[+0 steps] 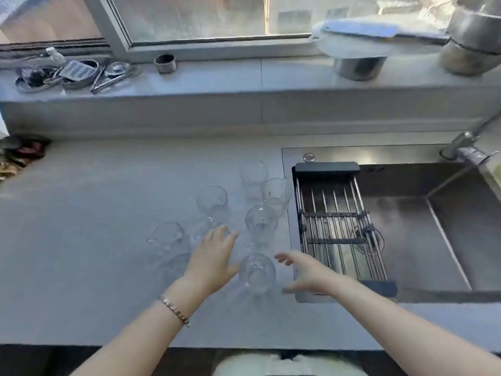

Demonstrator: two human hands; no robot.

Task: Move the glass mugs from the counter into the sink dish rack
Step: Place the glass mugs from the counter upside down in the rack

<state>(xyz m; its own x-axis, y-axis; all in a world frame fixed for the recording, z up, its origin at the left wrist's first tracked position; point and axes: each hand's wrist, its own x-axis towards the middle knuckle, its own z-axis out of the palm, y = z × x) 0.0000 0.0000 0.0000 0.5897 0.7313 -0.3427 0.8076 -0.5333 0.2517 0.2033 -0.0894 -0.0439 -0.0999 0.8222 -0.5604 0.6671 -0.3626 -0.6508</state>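
Note:
Several clear glass mugs stand upright on the grey counter [81,240], left of the sink. The nearest mug [257,272] sits between my hands. My left hand [214,256] is open just left of it, fingers spread above the counter, partly hiding another mug [177,264]. My right hand [303,270] is open to the right of that nearest mug, palm turned towards it, not touching. More mugs stand further back [261,223], [212,202], [276,192]. The wire dish rack [339,229] spans the left part of the sink and holds nothing.
The steel sink [423,229] lies right of the rack, with a tap [466,150] at its back right. The window ledge behind carries small metal dishes and utensils [73,74], a metal ring [165,63] and pots [357,66]. A dark cloth bundle [21,153] lies at far left.

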